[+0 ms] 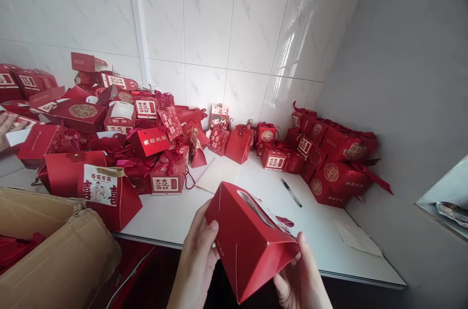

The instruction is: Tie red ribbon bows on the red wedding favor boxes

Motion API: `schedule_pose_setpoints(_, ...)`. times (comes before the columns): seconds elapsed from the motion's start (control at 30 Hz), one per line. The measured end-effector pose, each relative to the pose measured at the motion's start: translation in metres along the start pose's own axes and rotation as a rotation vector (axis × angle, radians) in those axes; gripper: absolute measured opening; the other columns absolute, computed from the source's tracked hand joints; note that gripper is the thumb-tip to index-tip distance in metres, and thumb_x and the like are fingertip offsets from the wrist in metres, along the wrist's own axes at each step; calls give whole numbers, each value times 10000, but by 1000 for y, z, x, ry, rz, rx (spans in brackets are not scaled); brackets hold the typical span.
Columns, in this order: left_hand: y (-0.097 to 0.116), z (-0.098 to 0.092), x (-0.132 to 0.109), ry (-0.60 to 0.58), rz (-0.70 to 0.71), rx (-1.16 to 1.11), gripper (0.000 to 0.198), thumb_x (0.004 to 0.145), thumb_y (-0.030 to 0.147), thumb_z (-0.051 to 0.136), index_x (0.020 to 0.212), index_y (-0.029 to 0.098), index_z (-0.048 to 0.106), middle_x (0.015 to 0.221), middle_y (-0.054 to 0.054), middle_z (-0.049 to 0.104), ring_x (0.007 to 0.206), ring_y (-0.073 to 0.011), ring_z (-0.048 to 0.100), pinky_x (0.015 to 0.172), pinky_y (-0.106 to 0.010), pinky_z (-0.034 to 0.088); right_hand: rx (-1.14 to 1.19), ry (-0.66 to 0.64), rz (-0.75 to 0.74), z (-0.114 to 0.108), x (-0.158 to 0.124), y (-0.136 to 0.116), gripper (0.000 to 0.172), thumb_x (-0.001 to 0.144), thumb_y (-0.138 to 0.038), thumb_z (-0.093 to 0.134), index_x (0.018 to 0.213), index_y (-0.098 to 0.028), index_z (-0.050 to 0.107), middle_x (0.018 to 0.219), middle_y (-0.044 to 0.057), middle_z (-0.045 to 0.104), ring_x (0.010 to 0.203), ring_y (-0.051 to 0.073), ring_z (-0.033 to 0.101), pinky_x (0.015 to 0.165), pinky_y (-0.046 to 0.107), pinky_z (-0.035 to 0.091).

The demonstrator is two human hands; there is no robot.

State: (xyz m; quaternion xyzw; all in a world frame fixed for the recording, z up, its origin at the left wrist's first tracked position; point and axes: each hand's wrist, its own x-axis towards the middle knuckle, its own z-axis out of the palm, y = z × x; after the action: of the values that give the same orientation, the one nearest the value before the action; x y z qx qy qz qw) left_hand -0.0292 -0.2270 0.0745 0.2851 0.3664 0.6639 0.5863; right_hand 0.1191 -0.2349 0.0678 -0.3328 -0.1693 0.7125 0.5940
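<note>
A red gift box (237, 233) with an oval cut-out window and a bit of dark red ribbon is held tilted in front of the table's edge. My left hand (197, 245) grips its left side, thumb on the face and the other fingers partly hidden. On the other end, my right hand (302, 277) closes around the lower right corner, its thumb at the edge. A white printed panel (272, 214) shows on the box's far side, mostly hidden.
Many red gift boxes (82, 114) are heaped on the white table (157, 214) at left; more boxes (340, 153) stack against the right wall. A pen (291, 193) and white paper (356, 237) lie at right. A cardboard carton (84, 245) stands front left. Another person's hand (5, 126) shows far left.
</note>
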Motion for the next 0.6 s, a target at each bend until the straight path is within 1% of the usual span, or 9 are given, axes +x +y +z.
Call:
schedule_pose_setpoints(0.07,-2,-1,2,14,-9,-2,569,741,454,636,1264,293,483,1232,-42,595,1050,-260,603,812,-302,534,-57,11,-47,5,-4,0,405,743,-477,659,1019,-181,639,906,58,713,634,142,672,447,161,557)
schedule_pose_setpoints(0.17,-7,-3,3,12,-28,-14,601,738,448,643,1286,267,474,1214,-68,605,1051,-282,603,831,-327,525,-179,58,-224,8,-4,1,457,677,-550,683,935,-175,645,838,63,717,652,194,677,438,223,563)
schedule_pose_setpoints(0.27,-11,-7,-1,0,-79,-53,588,742,569,583,1248,276,525,1158,-59,641,1072,-305,589,844,-365,520,-312,146,-402,4,1,1,411,655,-544,702,790,-160,646,752,87,715,705,257,680,549,315,585)
schedule_pose_setpoints(0.3,-12,-8,-3,-8,-106,-71,586,749,625,533,1227,285,546,1131,-53,656,1077,-310,586,849,-380,517,-359,143,-463,1,2,0,387,652,-526,711,763,-160,647,749,96,715,727,274,680,592,342,585)
schedule_pose_setpoints(0.37,-12,-10,-8,-37,-144,-86,613,754,696,448,1195,289,576,1094,-53,674,1089,-320,577,860,-406,509,-438,82,-588,-4,3,-1,357,642,-499,725,747,-165,658,781,113,718,760,298,676,646,382,577)
schedule_pose_setpoints(0.4,-12,-11,-10,-55,-135,-78,636,743,713,444,1193,285,579,1089,-58,676,1094,-326,572,861,-413,507,-457,46,-636,-6,2,-2,355,648,-499,718,773,-170,666,819,118,719,780,308,674,655,395,573)
schedule_pose_setpoints(0.47,-11,-11,-12,-88,-67,-35,693,695,718,502,1227,277,551,1104,-68,669,1104,-344,561,852,-422,510,-452,4,-674,-7,0,-4,382,679,-522,683,867,-190,669,915,123,711,832,324,665,651,408,563)
schedule_pose_setpoints(0.53,-10,-11,-14,-102,17,21,787,637,696,587,1294,275,480,1157,-72,642,1122,-363,543,853,-434,511,-424,-12,-674,-6,0,-9,424,708,-553,639,957,-210,650,1003,125,692,884,336,651,653,417,552)
schedule_pose_setpoints(0.6,-9,-9,-17,-84,105,51,908,579,657,671,1356,281,388,1212,-70,609,1148,-376,517,892,-451,496,-416,-55,-685,-6,2,-15,453,709,-563,628,1000,-215,637,1027,131,684,904,346,644,672,434,541)
